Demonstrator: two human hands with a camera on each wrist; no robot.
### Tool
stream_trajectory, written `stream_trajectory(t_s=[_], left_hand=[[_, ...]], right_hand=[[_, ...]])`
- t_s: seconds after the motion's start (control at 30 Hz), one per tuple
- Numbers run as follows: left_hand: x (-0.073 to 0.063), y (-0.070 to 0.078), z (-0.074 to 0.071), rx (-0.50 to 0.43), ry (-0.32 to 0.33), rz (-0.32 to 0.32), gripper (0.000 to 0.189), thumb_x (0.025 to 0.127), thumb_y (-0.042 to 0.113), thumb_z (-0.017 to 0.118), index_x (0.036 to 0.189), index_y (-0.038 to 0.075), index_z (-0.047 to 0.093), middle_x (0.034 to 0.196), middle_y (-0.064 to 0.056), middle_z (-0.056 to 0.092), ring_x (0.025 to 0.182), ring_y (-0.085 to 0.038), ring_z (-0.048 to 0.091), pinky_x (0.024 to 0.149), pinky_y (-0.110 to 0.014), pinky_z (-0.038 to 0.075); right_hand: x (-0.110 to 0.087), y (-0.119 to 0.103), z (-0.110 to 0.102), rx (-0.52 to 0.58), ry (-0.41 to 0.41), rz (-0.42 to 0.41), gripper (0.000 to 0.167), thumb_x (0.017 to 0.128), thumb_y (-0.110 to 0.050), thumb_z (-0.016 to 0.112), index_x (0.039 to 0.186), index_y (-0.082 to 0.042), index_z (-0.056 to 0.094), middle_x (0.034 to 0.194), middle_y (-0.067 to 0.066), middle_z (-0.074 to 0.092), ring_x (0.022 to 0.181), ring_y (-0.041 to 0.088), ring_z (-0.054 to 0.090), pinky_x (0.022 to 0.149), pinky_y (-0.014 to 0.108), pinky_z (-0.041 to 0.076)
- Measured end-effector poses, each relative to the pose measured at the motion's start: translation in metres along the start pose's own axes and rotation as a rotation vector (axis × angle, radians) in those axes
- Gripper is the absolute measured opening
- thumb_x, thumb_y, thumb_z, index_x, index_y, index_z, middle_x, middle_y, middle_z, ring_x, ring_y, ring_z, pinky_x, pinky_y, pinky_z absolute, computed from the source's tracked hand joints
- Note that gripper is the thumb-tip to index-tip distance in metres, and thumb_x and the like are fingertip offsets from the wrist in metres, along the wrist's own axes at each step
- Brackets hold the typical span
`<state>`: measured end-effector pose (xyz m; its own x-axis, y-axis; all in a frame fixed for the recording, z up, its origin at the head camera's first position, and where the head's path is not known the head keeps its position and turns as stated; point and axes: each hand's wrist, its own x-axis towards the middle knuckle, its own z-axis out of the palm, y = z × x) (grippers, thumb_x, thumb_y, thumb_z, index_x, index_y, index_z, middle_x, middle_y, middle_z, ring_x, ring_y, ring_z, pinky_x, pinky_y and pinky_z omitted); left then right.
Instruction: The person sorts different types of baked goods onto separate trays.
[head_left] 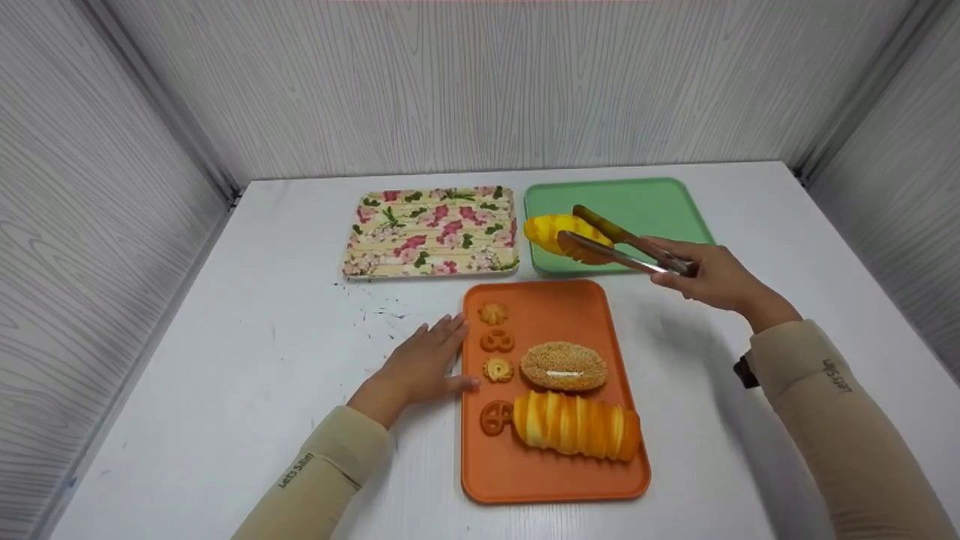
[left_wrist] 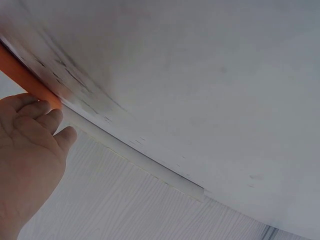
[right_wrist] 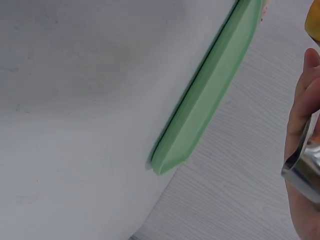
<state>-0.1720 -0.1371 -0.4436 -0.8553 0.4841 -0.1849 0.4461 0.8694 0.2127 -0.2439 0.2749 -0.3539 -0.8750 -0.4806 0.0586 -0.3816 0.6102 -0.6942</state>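
Note:
My right hand [head_left: 709, 274] grips a pair of metal tongs [head_left: 637, 262], whose arms pinch a yellow bread roll [head_left: 551, 231]. The roll hangs over the left front part of the green tray [head_left: 660, 201]. In the right wrist view, the curved metal end of the tongs [right_wrist: 305, 170] shows against the palm. My left hand [head_left: 424, 364] lies flat with its fingers straight, touching the left rim of the orange tray [head_left: 555, 484]. On that tray are a long ridged loaf [head_left: 577, 426], a seed-covered bun [head_left: 562, 366] and several small cookies [head_left: 496, 341] along its left side.
A flowered tray [head_left: 435, 232] stands at the back left, beside the green one. All three trays rest on a white table [head_left: 300, 315]. Wood-grain panels [head_left: 487, 90] enclose the table at the back and both sides.

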Motion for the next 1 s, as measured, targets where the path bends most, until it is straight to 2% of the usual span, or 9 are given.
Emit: stream_trajectory(t_s=[0.17,0.3,0.37,0.43,0.53,0.73,1.0], left_hand=[[0.000,-0.001,0.001,0.005,0.003,0.001,0.093,0.087,0.065,0.050,0.152,0.005,0.019,0.158,-0.006,0.013,0.143,-0.023,0.011,0.115,-0.040,0.013],[0.001,-0.001,0.001,0.011,0.004,0.000,0.094,0.087,0.065,0.050,0.152,0.005,0.020,0.158,-0.007,0.013,0.143,-0.023,0.011,0.115,-0.040,0.013],[0.001,-0.001,0.001,0.010,0.002,-0.001,0.094,0.087,0.065,0.050,0.152,0.005,0.019,0.158,-0.006,0.012,0.143,-0.023,0.011,0.115,-0.040,0.012],[0.001,-0.001,0.000,0.008,0.000,-0.003,0.094,0.087,0.065,0.050,0.152,0.005,0.019,0.158,-0.007,0.012,0.143,-0.023,0.010,0.115,-0.040,0.012],[0.000,0.000,-0.001,0.000,-0.004,-0.006,0.093,0.087,0.065,0.050,0.152,0.005,0.020,0.158,-0.007,0.012,0.144,-0.023,0.010,0.115,-0.040,0.012],[-0.001,0.001,-0.002,-0.008,-0.006,-0.001,0.093,0.087,0.064,0.051,0.152,0.005,0.019,0.158,-0.007,0.012,0.143,-0.024,0.011,0.114,-0.041,0.012],[-0.001,0.002,-0.002,-0.020,-0.008,-0.012,0.093,0.087,0.064,0.050,0.152,0.006,0.018,0.158,-0.005,0.012,0.144,-0.023,0.010,0.115,-0.040,0.012]], right_hand=[[0.009,0.029,-0.003,0.010,0.074,0.074,0.055,0.092,-0.026,0.064,0.144,-0.023,0.046,0.101,0.013,0.060,0.054,0.020,0.052,0.051,0.029,0.047],[0.012,0.044,-0.006,-0.003,0.120,0.120,0.056,0.091,-0.035,0.064,0.143,-0.031,0.045,0.096,0.014,0.060,0.055,0.021,0.053,0.050,0.031,0.047],[0.012,0.047,-0.007,-0.011,0.142,0.133,0.057,0.091,-0.038,0.063,0.144,-0.031,0.045,0.089,0.015,0.060,0.056,0.023,0.054,0.050,0.031,0.047],[0.012,0.051,-0.008,-0.015,0.164,0.151,0.058,0.091,-0.040,0.063,0.144,-0.030,0.044,0.090,0.016,0.060,0.058,0.026,0.055,0.052,0.032,0.047],[0.013,0.055,-0.009,-0.012,0.187,0.191,0.060,0.091,-0.044,0.061,0.145,-0.029,0.042,0.101,0.018,0.061,0.064,0.031,0.058,0.055,0.033,0.050],[0.011,0.060,-0.013,-0.018,0.198,0.268,0.068,0.091,-0.050,0.057,0.149,-0.025,0.034,0.129,0.029,0.049,0.069,0.027,0.060,0.057,0.029,0.050],[0.009,0.065,-0.013,-0.045,0.219,0.318,0.074,0.091,-0.053,0.054,0.152,-0.020,0.028,0.139,0.035,0.038,0.082,0.037,0.065,0.061,0.028,0.053]])
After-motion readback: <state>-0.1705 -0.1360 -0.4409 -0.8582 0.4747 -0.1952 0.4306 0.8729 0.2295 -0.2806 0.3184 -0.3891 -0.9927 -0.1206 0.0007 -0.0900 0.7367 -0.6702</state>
